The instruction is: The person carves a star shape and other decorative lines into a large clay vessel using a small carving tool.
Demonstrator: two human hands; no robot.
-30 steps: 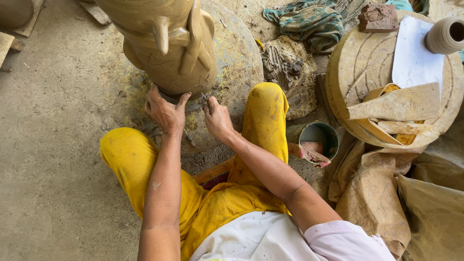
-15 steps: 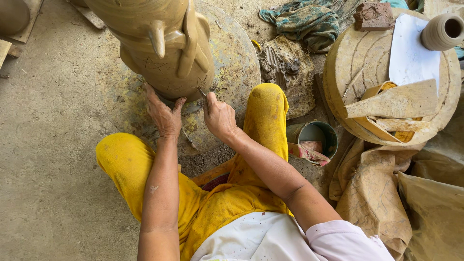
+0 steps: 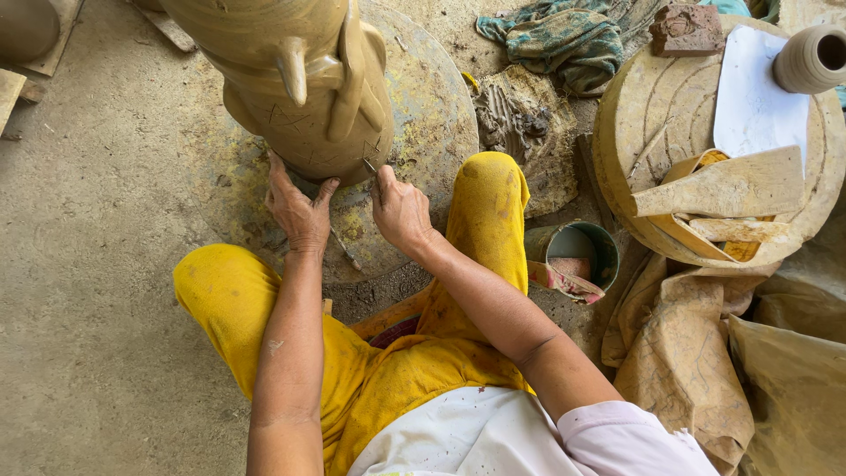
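Observation:
A tall tan clay vessel (image 3: 291,88) with applied handles stands on a round clay-smeared turntable (image 3: 423,115) on the floor. My left hand (image 3: 298,207) rests flat against the lower wall of the vessel, fingers spread. My right hand (image 3: 398,210) pinches a thin metal carving tool (image 3: 370,166) whose tip touches the vessel's lower wall. I sit with knees in yellow trousers on either side of the turntable. A second thin stick (image 3: 344,249) lies on the turntable between my hands.
A small bucket of water (image 3: 577,256) stands by my right knee. At right a round wooden board (image 3: 670,106) carries a clay slab, white sheet and small clay pot (image 3: 812,58). A teal rag (image 3: 555,35) and a clay lump lie behind; plastic sheets lie at lower right.
Both hands have moved up from the turntable to the vessel's lower wall, and the tool tip now touches the clay. The view has shifted slightly.

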